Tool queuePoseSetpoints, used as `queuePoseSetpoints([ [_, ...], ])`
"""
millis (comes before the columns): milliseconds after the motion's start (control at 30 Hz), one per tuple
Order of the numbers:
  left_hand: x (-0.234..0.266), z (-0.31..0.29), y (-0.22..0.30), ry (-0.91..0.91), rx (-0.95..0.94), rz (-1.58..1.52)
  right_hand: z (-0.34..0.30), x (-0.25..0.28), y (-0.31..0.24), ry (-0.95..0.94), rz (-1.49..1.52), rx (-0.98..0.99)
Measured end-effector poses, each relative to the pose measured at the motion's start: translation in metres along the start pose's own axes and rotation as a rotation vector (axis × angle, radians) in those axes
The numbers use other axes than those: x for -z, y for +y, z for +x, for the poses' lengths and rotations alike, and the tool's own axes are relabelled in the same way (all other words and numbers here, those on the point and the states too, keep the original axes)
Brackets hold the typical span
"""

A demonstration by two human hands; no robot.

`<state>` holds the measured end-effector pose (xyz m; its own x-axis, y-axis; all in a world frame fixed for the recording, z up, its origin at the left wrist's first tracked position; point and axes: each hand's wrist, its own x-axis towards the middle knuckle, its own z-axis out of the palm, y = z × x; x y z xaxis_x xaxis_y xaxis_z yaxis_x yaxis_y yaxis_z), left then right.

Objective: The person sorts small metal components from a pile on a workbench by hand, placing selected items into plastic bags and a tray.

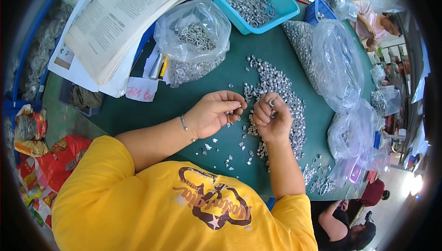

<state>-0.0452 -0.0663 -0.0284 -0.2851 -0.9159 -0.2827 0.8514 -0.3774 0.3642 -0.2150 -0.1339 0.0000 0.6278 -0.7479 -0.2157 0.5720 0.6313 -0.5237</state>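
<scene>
Over the green table point(152, 113), my left hand point(214, 115) is closed in a pinch, with a small shiny bit at its fingertips that is too small to name. My right hand point(274, 119) is closed around a small silver metal ring point(271, 103) showing between thumb and forefinger. The two hands are close together but apart. Beside and behind my right hand spreads a pile of small silver metal rings point(278, 83). A few loose pieces lie between my forearms, along with small pale scraps point(208, 147).
At the back stand a turquoise basket point(214, 4) of metal pieces and an open clear bag point(193, 60) of rings. Papers point(110, 25) are stacked at the back left. Filled plastic bags point(338, 62) line the right side. Other people point(370, 23) sit farther right.
</scene>
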Motion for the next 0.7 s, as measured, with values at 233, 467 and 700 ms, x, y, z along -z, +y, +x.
queuePoseSetpoints([
  [233,-0.001,0.001,0.006,0.062,0.002,-0.077,0.074,0.004,-0.029,0.187,-1.642,0.429],
  [467,0.0,0.0,0.006,0.083,0.024,-0.094,0.109,-0.004,-0.021,0.1,-2.331,0.454],
  [700,0.003,0.0,0.005,0.06,0.014,-0.119,0.088,0.0,-0.04,0.133,-0.484,0.041],
])
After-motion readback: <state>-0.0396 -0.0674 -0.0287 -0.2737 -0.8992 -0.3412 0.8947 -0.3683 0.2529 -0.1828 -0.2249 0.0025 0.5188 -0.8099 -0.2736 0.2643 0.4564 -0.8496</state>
